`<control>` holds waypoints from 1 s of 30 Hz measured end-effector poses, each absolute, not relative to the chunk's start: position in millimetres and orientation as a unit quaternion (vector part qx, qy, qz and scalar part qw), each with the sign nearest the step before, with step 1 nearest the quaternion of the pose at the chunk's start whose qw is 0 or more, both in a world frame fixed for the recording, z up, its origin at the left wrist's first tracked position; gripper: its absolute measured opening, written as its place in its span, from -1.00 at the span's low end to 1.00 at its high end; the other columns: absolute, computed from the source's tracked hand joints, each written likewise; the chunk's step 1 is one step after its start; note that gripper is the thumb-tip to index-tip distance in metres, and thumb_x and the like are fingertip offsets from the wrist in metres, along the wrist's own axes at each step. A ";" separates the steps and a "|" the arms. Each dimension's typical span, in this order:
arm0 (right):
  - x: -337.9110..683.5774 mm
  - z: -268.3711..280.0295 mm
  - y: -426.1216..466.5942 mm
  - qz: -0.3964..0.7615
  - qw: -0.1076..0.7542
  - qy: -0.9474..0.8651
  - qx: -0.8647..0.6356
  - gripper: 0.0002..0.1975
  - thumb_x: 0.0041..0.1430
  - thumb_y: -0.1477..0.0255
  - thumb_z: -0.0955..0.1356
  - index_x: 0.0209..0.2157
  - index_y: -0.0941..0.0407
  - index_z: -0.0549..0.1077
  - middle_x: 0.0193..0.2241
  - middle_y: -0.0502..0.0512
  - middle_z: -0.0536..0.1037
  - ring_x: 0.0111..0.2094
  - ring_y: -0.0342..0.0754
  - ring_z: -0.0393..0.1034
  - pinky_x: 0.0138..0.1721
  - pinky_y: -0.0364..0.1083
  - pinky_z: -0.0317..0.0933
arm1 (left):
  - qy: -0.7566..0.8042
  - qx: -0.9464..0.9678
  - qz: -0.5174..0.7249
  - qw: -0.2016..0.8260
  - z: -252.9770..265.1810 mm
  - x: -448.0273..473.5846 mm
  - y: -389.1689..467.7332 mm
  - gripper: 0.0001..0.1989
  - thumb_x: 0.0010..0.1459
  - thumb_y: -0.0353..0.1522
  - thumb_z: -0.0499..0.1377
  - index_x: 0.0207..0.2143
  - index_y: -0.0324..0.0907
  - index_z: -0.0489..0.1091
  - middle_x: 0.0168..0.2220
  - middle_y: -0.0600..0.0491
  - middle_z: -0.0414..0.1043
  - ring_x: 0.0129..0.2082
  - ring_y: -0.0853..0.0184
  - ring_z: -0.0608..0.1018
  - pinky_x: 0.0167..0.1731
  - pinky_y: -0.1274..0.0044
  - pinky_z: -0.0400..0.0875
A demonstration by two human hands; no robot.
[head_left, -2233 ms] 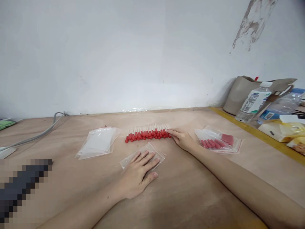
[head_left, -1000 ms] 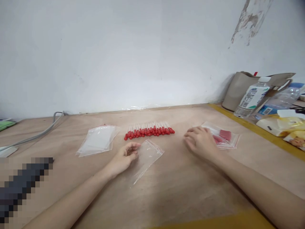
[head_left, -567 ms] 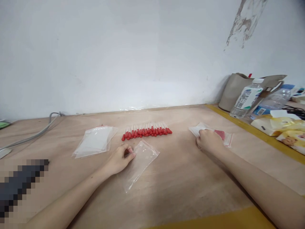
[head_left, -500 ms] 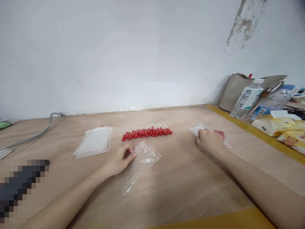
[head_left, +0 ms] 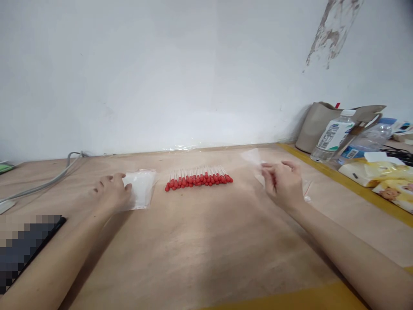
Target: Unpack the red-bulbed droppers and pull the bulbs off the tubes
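On the left, my left hand (head_left: 111, 191) is over the edge of a stack of flat zip-lock bags (head_left: 140, 189). Its fingers are apart and slightly bent, smeared by motion, and I see nothing held in them. My right hand (head_left: 284, 183) pinches a thin, whitish, translucent sheet (head_left: 252, 157), blurred; whether it is a bag or paper I cannot tell. Beneath that hand lies a second pile of bags (head_left: 307, 191) with a red seal line, mostly hidden. Between my hands, a row of thin pale sticks with red bulb tips (head_left: 200, 179) lies on the table.
A grey cable (head_left: 48, 185) runs along the left. At the right stand a grey bag (head_left: 311, 127), a water bottle (head_left: 334, 135) and yellow tissue packs (head_left: 364, 168). Yellow tape (head_left: 314, 163) marks the table's right side. A white wall (head_left: 193, 77) rises behind.
My left hand has moved left from the middle to the bag stack; the clear bag it held no longer shows in the middle. My right hand has lifted slightly, with the whitish sheet in it.
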State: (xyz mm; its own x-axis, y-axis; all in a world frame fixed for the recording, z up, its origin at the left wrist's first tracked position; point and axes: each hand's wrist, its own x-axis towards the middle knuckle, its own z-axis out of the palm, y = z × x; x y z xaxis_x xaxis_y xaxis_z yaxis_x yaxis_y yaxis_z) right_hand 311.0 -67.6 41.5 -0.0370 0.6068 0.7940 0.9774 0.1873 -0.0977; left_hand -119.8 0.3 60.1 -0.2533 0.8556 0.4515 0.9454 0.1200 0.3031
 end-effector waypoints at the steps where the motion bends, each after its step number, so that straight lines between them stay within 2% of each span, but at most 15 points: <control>1: 301.5 39.3 -72.9 -0.248 0.387 -0.713 -0.530 -0.84 0.17 0.44 0.16 -0.45 0.11 0.28 -0.35 0.10 0.54 -0.27 -0.07 0.42 0.05 0.06 -0.06 | -0.743 -0.600 -0.267 0.129 60.8 -114.1 -2.3 -0.64 0.11 -0.22 -0.01 -0.11 -0.24 0.23 0.00 -0.10 0.10 0.05 -0.20 0.14 -0.10 0.04 0.06; 4: 270.1 28.6 -87.9 -0.217 0.377 -0.808 -0.397 -0.86 0.15 0.54 0.17 -0.42 0.08 0.29 -0.31 0.00 0.54 -0.27 -0.14 0.42 0.08 0.06 -0.10 | -0.699 -0.617 -0.266 0.245 64.4 -87.8 -10.8 -0.61 0.13 -0.24 -0.02 -0.03 -0.26 0.20 0.10 -0.23 -0.03 0.06 -0.13 0.14 -0.08 0.06 0.06; 6: 249.4 20.0 -93.2 -0.188 0.337 -0.860 -0.333 -0.80 0.15 0.58 0.13 -0.39 0.07 0.31 -0.27 -0.01 0.52 -0.29 -0.17 0.41 0.08 0.06 -0.09 | -0.655 -0.649 -0.298 0.244 63.4 -66.4 -18.2 -0.64 0.12 -0.21 0.00 -0.08 -0.21 0.25 0.06 -0.20 0.04 0.04 -0.06 0.17 -0.06 0.08 0.06; 9: 223.8 10.1 -91.5 -0.161 0.314 -0.898 -0.264 -0.76 0.18 0.60 0.12 -0.42 0.08 0.32 -0.28 -0.01 0.53 -0.30 -0.17 0.40 0.05 0.05 -0.04 | -0.561 -0.745 -0.327 0.152 53.9 -36.0 -35.2 -0.74 0.14 -0.24 0.00 -0.17 -0.14 0.31 -0.02 -0.11 0.15 0.05 0.08 0.20 0.01 0.18 0.06; 12: 211.8 9.5 -82.3 -0.087 0.301 -0.922 -0.226 -0.85 0.21 0.49 0.18 -0.33 0.08 0.36 -0.21 0.03 0.51 -0.14 -0.13 0.35 0.01 0.01 0.03 | -0.451 -0.823 -0.342 0.050 43.0 -14.4 -57.3 -0.80 0.14 -0.29 0.01 -0.22 -0.14 0.33 -0.02 -0.06 0.18 0.06 0.17 0.21 0.04 0.29 0.11; 15: 218.1 14.9 -71.4 0.024 0.323 -0.908 -0.266 -0.82 0.17 0.30 0.24 -0.26 0.07 0.39 -0.18 0.07 0.48 -0.10 -0.11 0.32 -0.06 -0.05 0.12 | -0.353 -0.882 -0.301 -0.079 37.8 -3.5 -76.1 -0.79 0.17 -0.33 -0.03 -0.21 -0.16 0.35 -0.03 -0.04 0.26 -0.01 0.24 0.33 -0.01 0.38 0.23; 17: 229.2 16.0 -64.5 0.074 0.350 -0.870 -0.340 -0.76 0.19 0.28 0.20 -0.37 0.10 0.42 -0.35 0.05 0.51 -0.26 -0.11 0.36 -0.18 -0.08 0.18 | -0.302 -0.909 -0.243 -0.155 36.2 -0.2 -83.2 -0.73 0.20 -0.34 -0.06 -0.11 -0.14 0.33 -0.01 -0.02 0.29 -0.01 0.28 0.36 -0.01 0.42 0.26; 19: 240.6 12.9 -58.8 0.094 0.364 -0.817 -0.436 -0.66 0.21 0.28 0.16 -0.51 0.13 0.40 -0.51 0.04 0.47 -0.43 -0.10 0.35 -0.34 -0.10 0.20 | -0.287 -0.918 -0.198 -0.188 34.7 1.5 -85.3 -0.65 0.22 -0.33 -0.08 0.05 -0.07 0.20 0.09 0.03 0.21 0.08 0.29 0.28 0.07 0.41 0.20; 22: 250.1 5.2 -54.4 0.134 0.348 -0.757 -0.537 -0.66 0.16 0.24 0.19 -0.53 0.14 0.41 -0.58 0.02 0.45 -0.54 -0.11 0.30 -0.49 -0.13 0.15 | -0.288 -0.926 -0.140 -0.200 32.5 1.7 -81.8 -0.54 0.23 -0.32 -0.09 0.18 -0.01 -0.04 0.22 0.11 -0.02 0.20 0.32 0.07 0.17 0.38 0.03; 25: 249.3 2.7 -56.3 0.191 0.329 -0.745 -0.548 -0.68 0.13 0.22 0.22 -0.51 0.13 0.44 -0.58 0.00 0.47 -0.53 -0.12 0.32 -0.49 -0.15 0.16 | -0.274 -0.934 -0.103 -0.206 32.8 -1.0 -75.9 -0.54 0.23 -0.31 -0.09 0.19 0.03 -0.06 0.24 0.14 -0.12 0.22 0.33 0.01 0.18 0.37 -0.03; 30: 244.5 7.6 -69.2 0.279 0.336 -0.777 -0.453 -0.81 0.11 0.37 0.23 -0.36 0.11 0.45 -0.42 0.01 0.52 -0.38 -0.11 0.38 -0.35 -0.12 0.23 | -0.265 -0.934 -0.106 -0.216 34.6 -7.3 -72.0 -0.57 0.24 -0.32 -0.10 0.17 0.02 0.01 0.23 0.14 -0.08 0.21 0.33 0.03 0.18 0.36 -0.02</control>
